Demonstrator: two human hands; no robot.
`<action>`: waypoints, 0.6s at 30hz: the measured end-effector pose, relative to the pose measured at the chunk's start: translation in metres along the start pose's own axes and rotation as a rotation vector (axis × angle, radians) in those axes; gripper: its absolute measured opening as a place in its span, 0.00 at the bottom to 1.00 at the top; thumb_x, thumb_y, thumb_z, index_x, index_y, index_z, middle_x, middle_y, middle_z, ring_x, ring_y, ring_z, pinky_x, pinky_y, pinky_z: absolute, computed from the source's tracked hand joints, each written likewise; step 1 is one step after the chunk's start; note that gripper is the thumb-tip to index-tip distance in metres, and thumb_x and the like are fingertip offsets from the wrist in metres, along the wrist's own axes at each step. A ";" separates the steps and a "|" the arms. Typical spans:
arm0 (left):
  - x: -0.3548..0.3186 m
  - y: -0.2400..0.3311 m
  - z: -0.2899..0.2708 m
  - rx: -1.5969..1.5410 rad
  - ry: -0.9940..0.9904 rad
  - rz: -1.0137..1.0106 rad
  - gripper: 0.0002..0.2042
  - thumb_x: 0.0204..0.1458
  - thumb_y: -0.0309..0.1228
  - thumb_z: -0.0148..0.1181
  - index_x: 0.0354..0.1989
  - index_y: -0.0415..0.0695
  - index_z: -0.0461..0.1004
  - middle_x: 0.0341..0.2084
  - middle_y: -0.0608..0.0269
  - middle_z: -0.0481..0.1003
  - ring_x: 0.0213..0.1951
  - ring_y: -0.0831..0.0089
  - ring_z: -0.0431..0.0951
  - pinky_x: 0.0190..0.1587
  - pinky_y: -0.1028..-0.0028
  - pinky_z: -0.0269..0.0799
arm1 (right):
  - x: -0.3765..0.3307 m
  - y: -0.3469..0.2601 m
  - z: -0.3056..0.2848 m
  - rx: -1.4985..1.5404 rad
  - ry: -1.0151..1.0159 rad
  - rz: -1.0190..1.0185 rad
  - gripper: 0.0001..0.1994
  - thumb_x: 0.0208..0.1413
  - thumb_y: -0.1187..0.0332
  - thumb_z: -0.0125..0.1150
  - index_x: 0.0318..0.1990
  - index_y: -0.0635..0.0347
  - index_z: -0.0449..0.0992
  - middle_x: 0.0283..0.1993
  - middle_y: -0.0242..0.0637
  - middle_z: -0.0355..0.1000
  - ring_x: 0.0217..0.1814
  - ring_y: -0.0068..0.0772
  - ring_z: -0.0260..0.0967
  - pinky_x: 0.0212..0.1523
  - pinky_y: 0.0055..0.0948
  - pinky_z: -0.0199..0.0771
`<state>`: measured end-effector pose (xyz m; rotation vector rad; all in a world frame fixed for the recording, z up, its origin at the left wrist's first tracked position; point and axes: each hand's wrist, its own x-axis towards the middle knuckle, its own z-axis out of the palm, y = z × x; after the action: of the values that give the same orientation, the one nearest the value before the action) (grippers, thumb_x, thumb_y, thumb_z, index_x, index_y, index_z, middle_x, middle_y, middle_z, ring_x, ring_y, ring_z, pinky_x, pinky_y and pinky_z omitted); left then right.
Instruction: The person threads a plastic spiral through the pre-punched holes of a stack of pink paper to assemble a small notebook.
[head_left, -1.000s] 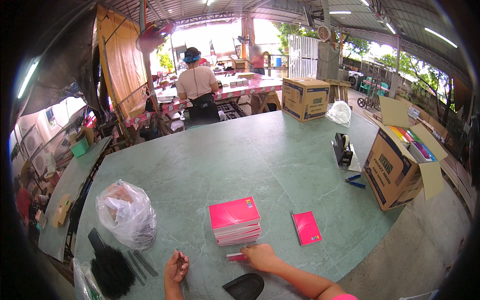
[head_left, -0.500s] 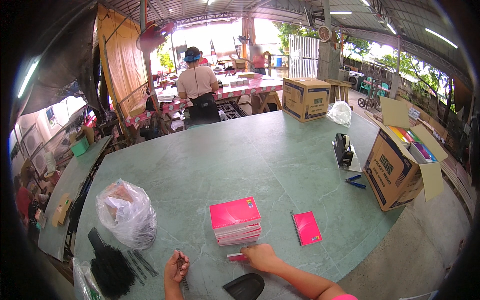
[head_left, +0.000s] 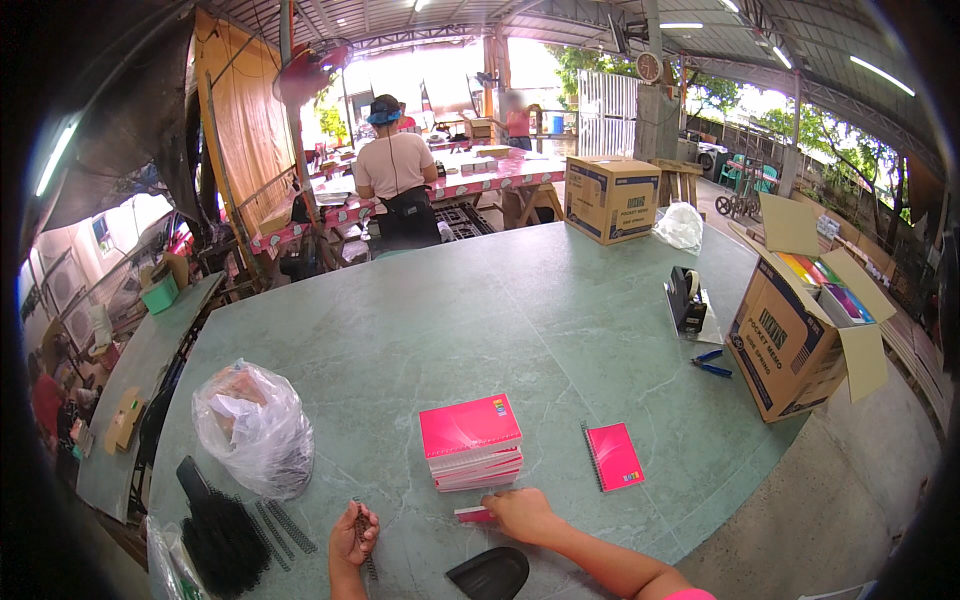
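My left hand [head_left: 352, 533] is closed around a thin dark binding coil [head_left: 372, 569], whose ends stick out above and below the fingers. My right hand [head_left: 522, 514] pinches a small pink notepad [head_left: 473, 515] on the table, just in front of a stack of pink notepads [head_left: 470, 428]; the fingers hide much of it. Right of the stack lies one pink spiral notebook [head_left: 615, 457] with a dark coil along its left edge. A black rounded, flat object [head_left: 490, 574] sits near my right forearm. Several loose coils [head_left: 286, 524] lie left of my left hand, beside a dense black coil pile [head_left: 225, 540].
A clear plastic bag [head_left: 252, 430] stands at left on the green table [head_left: 400, 320]. Blue-handled pliers [head_left: 711, 364], a black tape dispenser [head_left: 688, 300] and an open carton [head_left: 785, 340] are at right. A closed carton [head_left: 610, 200] stands farther back. Beyond, a person [head_left: 397, 165] stands at another table.
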<state>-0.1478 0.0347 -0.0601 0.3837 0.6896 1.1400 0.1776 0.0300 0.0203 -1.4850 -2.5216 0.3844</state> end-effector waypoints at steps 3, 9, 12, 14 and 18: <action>-0.001 0.000 0.001 0.015 0.013 0.001 0.15 0.56 0.45 0.46 0.28 0.45 0.66 0.23 0.57 0.71 0.17 0.75 0.67 0.08 0.83 0.56 | 0.000 0.000 -0.001 -0.002 -0.006 0.003 0.14 0.41 0.72 0.53 0.39 0.56 0.72 0.32 0.39 0.73 0.34 0.44 0.72 0.30 0.41 0.71; -0.001 0.000 -0.003 0.009 0.010 -0.001 0.15 0.56 0.45 0.46 0.28 0.46 0.66 0.23 0.58 0.71 0.17 0.75 0.67 0.08 0.83 0.56 | 0.000 -0.002 -0.001 0.001 0.002 0.005 0.14 0.40 0.73 0.54 0.39 0.55 0.72 0.32 0.39 0.73 0.34 0.44 0.72 0.31 0.41 0.71; 0.000 -0.001 -0.004 0.005 -0.003 0.005 0.15 0.56 0.45 0.46 0.28 0.45 0.66 0.23 0.58 0.71 0.17 0.75 0.67 0.08 0.83 0.56 | 0.000 -0.001 0.001 0.000 0.005 0.003 0.14 0.39 0.73 0.55 0.39 0.56 0.72 0.32 0.39 0.73 0.34 0.44 0.72 0.30 0.41 0.71; 0.000 -0.001 -0.002 0.003 -0.007 0.009 0.15 0.56 0.45 0.46 0.28 0.45 0.67 0.23 0.57 0.71 0.17 0.75 0.67 0.08 0.83 0.56 | 0.000 0.001 0.002 0.005 0.007 0.001 0.14 0.39 0.73 0.55 0.38 0.56 0.72 0.32 0.40 0.73 0.34 0.45 0.72 0.30 0.41 0.71; -0.001 0.000 0.001 -0.001 -0.007 0.005 0.15 0.56 0.45 0.46 0.28 0.45 0.67 0.23 0.57 0.71 0.17 0.75 0.67 0.08 0.83 0.57 | 0.000 0.001 0.001 0.012 0.003 0.004 0.13 0.39 0.73 0.54 0.38 0.57 0.72 0.31 0.40 0.73 0.33 0.45 0.72 0.30 0.42 0.71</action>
<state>-0.1474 0.0338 -0.0595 0.3882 0.6825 1.1433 0.1779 0.0304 0.0187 -1.4858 -2.5096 0.3970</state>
